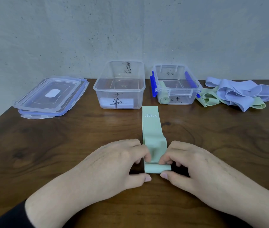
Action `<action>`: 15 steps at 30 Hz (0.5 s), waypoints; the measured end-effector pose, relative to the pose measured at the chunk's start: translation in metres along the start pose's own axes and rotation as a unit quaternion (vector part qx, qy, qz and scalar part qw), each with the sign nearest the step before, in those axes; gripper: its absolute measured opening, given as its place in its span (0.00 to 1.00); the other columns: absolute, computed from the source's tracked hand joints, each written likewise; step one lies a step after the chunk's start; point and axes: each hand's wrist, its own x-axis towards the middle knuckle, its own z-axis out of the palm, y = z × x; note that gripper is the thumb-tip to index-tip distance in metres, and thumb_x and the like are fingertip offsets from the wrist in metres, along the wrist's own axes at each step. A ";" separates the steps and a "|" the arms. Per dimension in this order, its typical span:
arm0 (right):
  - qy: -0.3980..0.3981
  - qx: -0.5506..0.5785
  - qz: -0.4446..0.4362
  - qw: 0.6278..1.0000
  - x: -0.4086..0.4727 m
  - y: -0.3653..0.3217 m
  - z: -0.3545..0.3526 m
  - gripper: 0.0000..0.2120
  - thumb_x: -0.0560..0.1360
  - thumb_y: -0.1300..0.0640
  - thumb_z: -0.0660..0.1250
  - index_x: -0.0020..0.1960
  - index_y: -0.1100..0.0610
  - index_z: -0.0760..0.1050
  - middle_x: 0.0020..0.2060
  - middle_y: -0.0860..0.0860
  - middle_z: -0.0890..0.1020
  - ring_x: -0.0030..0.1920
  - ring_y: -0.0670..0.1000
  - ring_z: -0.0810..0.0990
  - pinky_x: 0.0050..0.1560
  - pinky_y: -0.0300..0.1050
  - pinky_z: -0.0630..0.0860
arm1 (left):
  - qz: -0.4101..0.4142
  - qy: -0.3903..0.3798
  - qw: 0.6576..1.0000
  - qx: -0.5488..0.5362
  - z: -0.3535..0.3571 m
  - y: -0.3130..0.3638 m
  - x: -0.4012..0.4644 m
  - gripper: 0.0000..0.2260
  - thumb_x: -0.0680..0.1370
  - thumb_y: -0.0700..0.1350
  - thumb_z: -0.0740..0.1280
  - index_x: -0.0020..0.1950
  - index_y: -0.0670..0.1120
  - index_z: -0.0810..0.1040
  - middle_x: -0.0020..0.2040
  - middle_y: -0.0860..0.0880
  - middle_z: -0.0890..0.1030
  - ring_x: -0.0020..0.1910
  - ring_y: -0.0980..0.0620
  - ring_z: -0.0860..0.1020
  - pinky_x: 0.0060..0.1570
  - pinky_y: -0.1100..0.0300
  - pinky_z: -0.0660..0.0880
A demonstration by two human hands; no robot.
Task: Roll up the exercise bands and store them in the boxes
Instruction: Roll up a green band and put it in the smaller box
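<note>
A pale green exercise band (pixel 151 127) marked "30 LB" lies stretched away from me on the wooden table. Its near end is rolled into a short tube. My left hand (pixel 114 163) pinches the tube's left end between thumb and fingers, and my right hand (pixel 194 165) pinches its right end the same way. Behind the band stand two clear boxes: a larger one (pixel 119 89) holding a white rolled item, and a smaller one (pixel 177 92) with blue clips holding a green rolled band (pixel 163 100). A loose pile of lilac and green bands (pixel 239 94) lies at the far right.
Two clear lids with blue seals (pixel 49 96) are stacked at the far left of the table. A grey wall rises right behind the boxes. The table's left edge slants in at the left side of the view.
</note>
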 end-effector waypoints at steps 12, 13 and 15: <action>-0.009 0.005 0.016 1.000 0.002 -0.001 -0.002 0.08 0.74 0.40 0.67 0.50 0.36 0.70 0.47 0.36 0.71 0.55 0.39 0.69 0.50 0.30 0.68 | 0.001 0.017 1.000 -0.007 0.000 0.001 -0.003 0.10 0.78 0.62 0.59 0.54 0.60 0.73 0.48 0.60 0.71 0.49 0.60 0.71 0.44 0.68 0.70; -0.006 0.003 0.014 1.000 0.001 -0.001 -0.002 0.07 0.75 0.40 0.67 0.50 0.37 0.70 0.47 0.36 0.71 0.55 0.39 0.69 0.50 0.30 0.68 | 0.000 0.015 1.000 -0.005 -0.001 0.001 -0.002 0.11 0.78 0.62 0.58 0.54 0.60 0.73 0.48 0.60 0.71 0.49 0.60 0.71 0.44 0.69 0.70; -0.001 0.001 0.010 1.000 0.001 -0.001 -0.002 0.06 0.75 0.40 0.65 0.51 0.37 0.72 0.48 0.36 0.71 0.56 0.38 0.69 0.51 0.30 0.69 | -0.003 0.010 1.000 -0.005 -0.001 0.002 -0.001 0.11 0.77 0.64 0.59 0.55 0.62 0.72 0.48 0.61 0.71 0.49 0.61 0.70 0.43 0.70 0.68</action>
